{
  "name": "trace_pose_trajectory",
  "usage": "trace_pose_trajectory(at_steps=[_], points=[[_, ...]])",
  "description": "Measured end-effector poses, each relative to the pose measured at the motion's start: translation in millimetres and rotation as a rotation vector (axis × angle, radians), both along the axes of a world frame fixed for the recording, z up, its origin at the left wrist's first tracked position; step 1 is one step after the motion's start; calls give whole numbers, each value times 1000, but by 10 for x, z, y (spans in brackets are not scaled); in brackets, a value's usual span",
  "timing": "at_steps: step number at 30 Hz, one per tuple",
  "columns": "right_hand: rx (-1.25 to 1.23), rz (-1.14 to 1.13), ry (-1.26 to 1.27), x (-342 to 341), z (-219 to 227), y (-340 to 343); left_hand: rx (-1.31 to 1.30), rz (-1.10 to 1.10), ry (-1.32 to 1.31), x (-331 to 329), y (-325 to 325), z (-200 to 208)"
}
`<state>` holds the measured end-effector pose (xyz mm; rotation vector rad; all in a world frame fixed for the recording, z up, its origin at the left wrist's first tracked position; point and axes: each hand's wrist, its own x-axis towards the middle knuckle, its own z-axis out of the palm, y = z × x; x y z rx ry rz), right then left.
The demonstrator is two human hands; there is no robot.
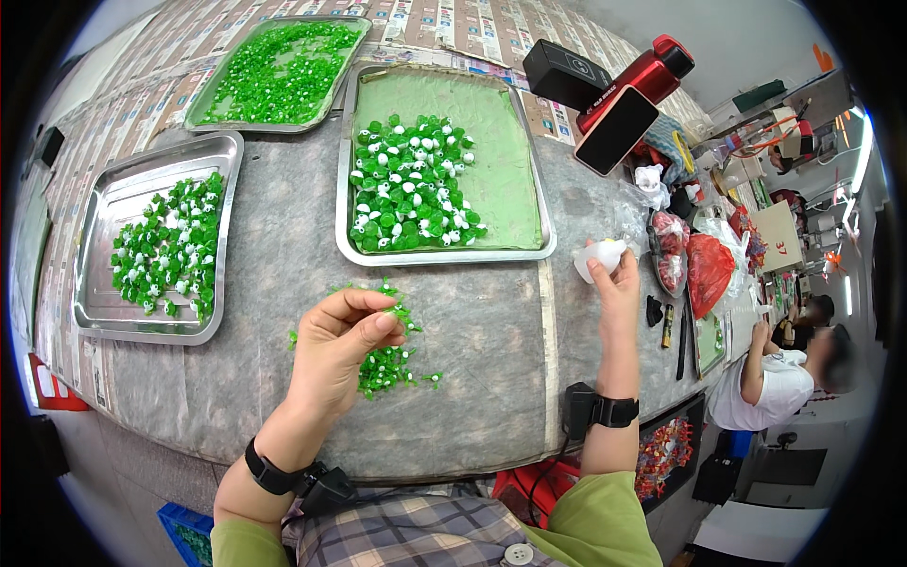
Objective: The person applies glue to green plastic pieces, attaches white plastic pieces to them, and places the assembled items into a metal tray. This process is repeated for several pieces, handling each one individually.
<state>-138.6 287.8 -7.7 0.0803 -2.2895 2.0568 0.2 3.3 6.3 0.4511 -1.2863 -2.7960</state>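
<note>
My left hand point(326, 345) is in a pinch above the grey table cover, thumb and forefinger together. Whatever it may hold is too small to make out. Beneath and beside it lies a loose pile of small green plastic pieces point(383, 369). My right hand point(616, 279), farther right, grips a small white translucent container point(597, 257) with a hint of yellow at its top. Beyond both hands, a metal tray point(444, 257) lined in green bears many green and white round pieces point(411, 184), massed in its left half.
At left, another metal tray point(90, 274) holds green and white pieces; a third tray point(194, 118) at the back holds green ones. A black box point(565, 74), red bottle point(638, 80) and phone point(616, 130) stand back right. Bags point(709, 274) line the right side; a person point(770, 378) sits beyond.
</note>
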Motion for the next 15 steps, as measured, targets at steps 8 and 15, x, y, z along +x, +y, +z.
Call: trace_pose_trajectory(at_steps=[8, 15], points=[[826, -477, 488, 73, 279, -43, 7, -10, 9, -28, 12, 3], [705, 349, 385, -104, 314, -964, 7, -4, 0, -10, -16, -4]])
